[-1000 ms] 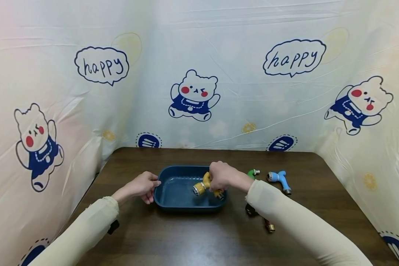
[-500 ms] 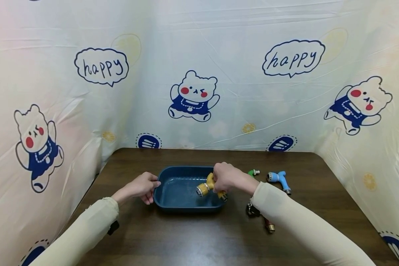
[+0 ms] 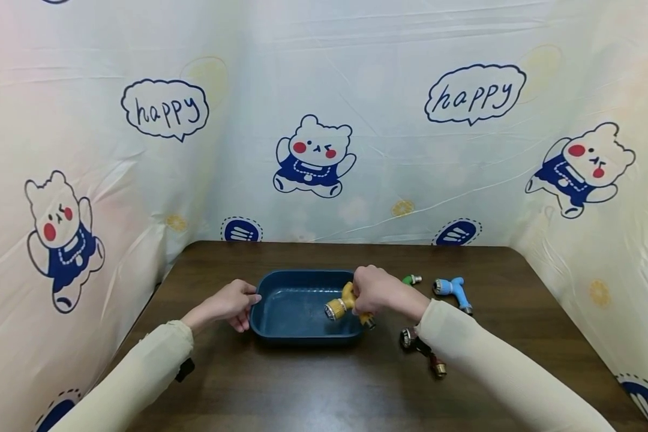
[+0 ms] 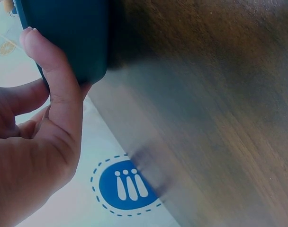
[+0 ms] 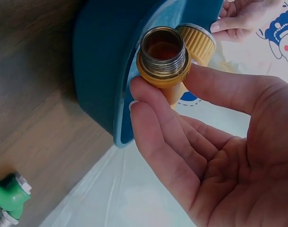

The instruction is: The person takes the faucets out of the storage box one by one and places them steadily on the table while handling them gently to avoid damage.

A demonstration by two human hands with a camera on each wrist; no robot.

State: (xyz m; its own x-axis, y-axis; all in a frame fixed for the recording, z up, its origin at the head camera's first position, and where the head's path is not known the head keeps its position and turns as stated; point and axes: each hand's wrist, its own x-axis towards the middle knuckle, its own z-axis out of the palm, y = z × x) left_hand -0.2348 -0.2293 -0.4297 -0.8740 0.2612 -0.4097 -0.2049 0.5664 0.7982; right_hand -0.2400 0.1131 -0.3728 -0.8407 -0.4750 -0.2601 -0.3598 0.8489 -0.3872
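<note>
A dark blue rectangular tray [image 3: 291,307] sits on the table in the head view. My left hand [image 3: 233,304] grips its left end; in the left wrist view the thumb and fingers pinch the tray wall [image 4: 70,42]. Over the tray's right end, my right hand [image 3: 382,293] holds a yellow tap [image 3: 337,308]. The right wrist view shows the tap's threaded metal end [image 5: 163,54] pinched between thumb and fingers, with its ribbed knob beyond. Part of the tap is hidden behind the right hand in the head view.
To the right on the brown table [image 3: 302,390] lie a blue tap [image 3: 455,289], a partly hidden green tap [image 3: 411,280] and dark, reddish tap parts [image 3: 436,363] beside the right forearm. A printed curtain [image 3: 383,168] stands behind.
My right hand has shifted a little to the right with the yellow tap, towards the tray's right end. The left hand and the tray have stayed in place.
</note>
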